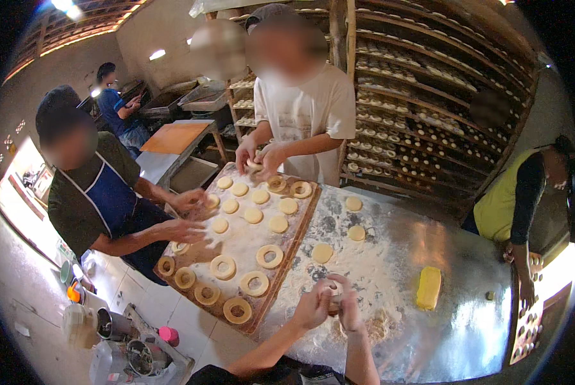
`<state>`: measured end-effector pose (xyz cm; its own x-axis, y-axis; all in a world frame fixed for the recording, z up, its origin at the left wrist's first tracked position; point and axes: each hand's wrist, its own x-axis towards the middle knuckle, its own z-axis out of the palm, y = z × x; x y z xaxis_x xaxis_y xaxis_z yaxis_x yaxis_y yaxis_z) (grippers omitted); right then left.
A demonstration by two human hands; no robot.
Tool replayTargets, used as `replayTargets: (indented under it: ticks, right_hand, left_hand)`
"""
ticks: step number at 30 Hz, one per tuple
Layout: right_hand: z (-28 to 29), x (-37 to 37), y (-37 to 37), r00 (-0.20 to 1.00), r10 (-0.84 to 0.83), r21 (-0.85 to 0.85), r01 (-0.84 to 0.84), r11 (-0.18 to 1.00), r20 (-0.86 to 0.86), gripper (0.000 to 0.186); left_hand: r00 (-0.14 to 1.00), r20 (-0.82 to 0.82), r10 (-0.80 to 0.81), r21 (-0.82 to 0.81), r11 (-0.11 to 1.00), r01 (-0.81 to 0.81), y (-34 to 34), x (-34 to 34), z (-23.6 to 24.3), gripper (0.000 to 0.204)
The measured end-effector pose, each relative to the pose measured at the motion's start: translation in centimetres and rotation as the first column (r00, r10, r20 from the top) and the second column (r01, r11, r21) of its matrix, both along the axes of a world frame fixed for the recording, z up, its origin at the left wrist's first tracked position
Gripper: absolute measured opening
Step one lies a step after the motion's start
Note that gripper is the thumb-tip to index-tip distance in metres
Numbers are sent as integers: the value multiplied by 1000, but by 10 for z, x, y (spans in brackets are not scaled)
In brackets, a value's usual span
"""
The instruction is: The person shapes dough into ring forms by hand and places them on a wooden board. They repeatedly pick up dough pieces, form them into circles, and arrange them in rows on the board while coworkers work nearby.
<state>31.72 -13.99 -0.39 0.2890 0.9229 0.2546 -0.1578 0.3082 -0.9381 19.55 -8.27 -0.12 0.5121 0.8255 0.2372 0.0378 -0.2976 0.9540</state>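
Over the near edge of the metal table (396, 269), my left hand (313, 307) and my right hand (349, 307) meet with fingers curled around a small pale piece of dough (333, 287). Fingers and blur hide most of it, and the right hand is smeared by motion. Beyond them, flat dough rounds (322, 253) lie on scattered flour. To the left is a floured wooden board (242, 239) bearing several dough rings (223, 267) toward its near side and several rounds (253, 215) farther back.
Across the table a person in a white shirt (306, 102) handles a dough ring. Another in an apron (111, 199) reaches over the board's left side. A yellow block (428, 289) rests at right, near a person in yellow-green (509, 192). Dough-filled racks (422, 96) stand behind.
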Motion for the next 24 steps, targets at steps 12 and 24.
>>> replayTargets:
  ticks: [12,24]
  right_hand:
    - [-20,-77,79,992,-69,-72,77,994,102,60]
    - [-23,-163,159,795,-19,2,26,1000,-606,56]
  left_hand:
    - [932,-316,178,353,934,-59,68,-76,-8,19]
    - [950,-292,113,283,959,-27,165,-157,-17,27]
